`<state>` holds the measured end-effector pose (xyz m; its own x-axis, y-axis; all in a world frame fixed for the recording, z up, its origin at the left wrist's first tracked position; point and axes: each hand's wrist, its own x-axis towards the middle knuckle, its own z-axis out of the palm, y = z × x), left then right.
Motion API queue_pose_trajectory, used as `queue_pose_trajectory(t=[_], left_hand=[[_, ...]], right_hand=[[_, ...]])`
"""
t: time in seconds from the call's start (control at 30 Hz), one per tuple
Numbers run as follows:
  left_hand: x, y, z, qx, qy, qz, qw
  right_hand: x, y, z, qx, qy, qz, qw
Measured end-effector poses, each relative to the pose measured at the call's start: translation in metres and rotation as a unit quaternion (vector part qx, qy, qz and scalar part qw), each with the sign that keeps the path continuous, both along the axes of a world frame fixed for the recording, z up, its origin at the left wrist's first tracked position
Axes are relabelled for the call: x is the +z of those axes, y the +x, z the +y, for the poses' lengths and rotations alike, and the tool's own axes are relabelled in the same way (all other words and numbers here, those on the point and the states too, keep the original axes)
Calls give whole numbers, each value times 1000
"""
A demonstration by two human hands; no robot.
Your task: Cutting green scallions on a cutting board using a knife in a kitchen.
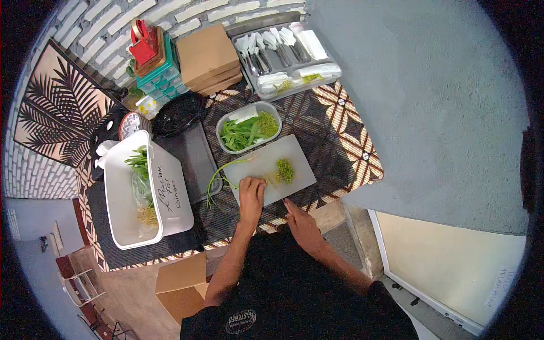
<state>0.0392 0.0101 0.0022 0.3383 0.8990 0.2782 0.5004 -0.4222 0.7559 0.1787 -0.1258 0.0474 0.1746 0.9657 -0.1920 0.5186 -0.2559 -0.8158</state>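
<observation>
My left hand (252, 193) presses down on the white cutting board (293, 151), its fingers closed over thin green stems (214, 182) that look like scallions. The stems trail past the board's left edge. A small mound of finely chopped greens (285, 171) lies on the board, right of my left fingertips. My right hand (301, 219) is at the board's near edge, closed around what appears to be a knife (286, 199); its blade is hard to make out. Just beyond the board, a clear plastic container (218, 135) holds cut green leaves (240, 134) and chopped greens (267, 124).
At left stands a white plastic bin (178, 221) bearing handwriting, with bagged greens (142, 182) inside. A grey tray (199, 170) and black basket (178, 114) lie beyond it. Cardboard boxes (208, 55) and a cutlery tray (280, 66) line the back of the batik-patterned tablecloth (357, 131).
</observation>
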Motion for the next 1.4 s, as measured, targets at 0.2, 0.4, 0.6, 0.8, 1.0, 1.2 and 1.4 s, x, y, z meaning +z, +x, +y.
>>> queue_pose_trajectory(t=[0.2, 0.4, 0.6, 0.8, 1.0, 1.2, 1.4], left_hand=[[0, 0, 1, 3, -7, 8, 1000], [-1, 1, 2, 6, -10, 10, 1000], [-1, 1, -1, 19, -29, -19, 999], [-8, -4, 1, 19, -49, -29, 998], [-11, -4, 1, 7, -41, -38, 998], [-8, -9, 5, -12, -57, -34, 998], [-10, -10, 7, -19, -47, -15, 999]], right_hand=[[-3, -6, -1, 10, -1, 17, 1000], [-22, -11, 11, 4, -11, 1, 1000], [-15, -3, 1, 1, 14, -6, 1000], [-2, -3, -1, 2, -9, 24, 1000], [0, -5, -1, 6, -4, 2, 1000], [0, -5, -1, 9, -6, 1, 1000], [-13, -9, 2, 15, -47, -27, 998]])
